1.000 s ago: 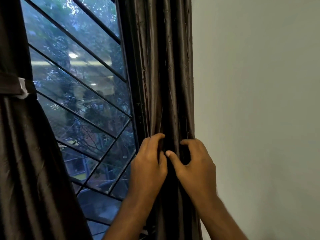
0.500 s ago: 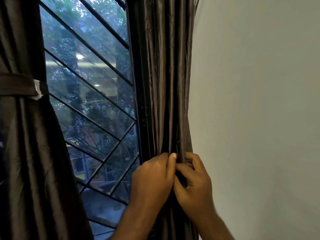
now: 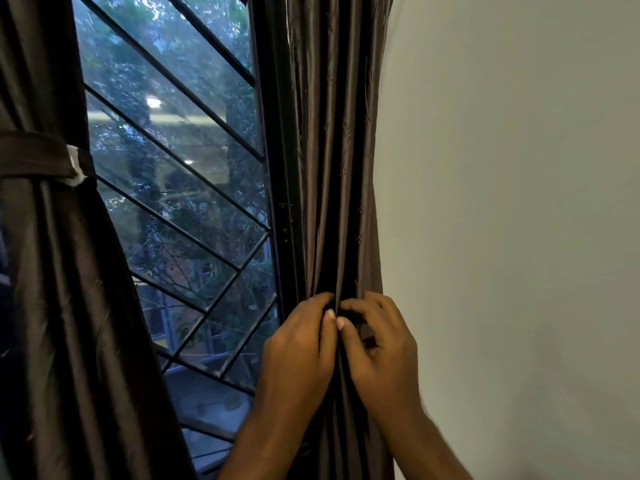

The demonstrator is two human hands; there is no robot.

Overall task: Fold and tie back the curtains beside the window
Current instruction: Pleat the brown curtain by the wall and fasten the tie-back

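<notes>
head view. the right curtain hangs at the window's right edge, between the window frame and the wall. it is gathered into narrow upright pleats, and its outer edge lies along the wall.

the left hand grasps the pleats on the window side, fingers curled into the cloth. the right hand grasps the pleats on the wall side, fingers curled round the outer folds and thumb set on the front fold. two pale nail tips lie just beside each other at the curtain's middle.

the left curtain stands at the window's left edge. it is bunched and bound by a dark band with a pale tab at the band's end.

the window between the two curtains carries slanted dark bars. trees show blurred through the glass.
</notes>
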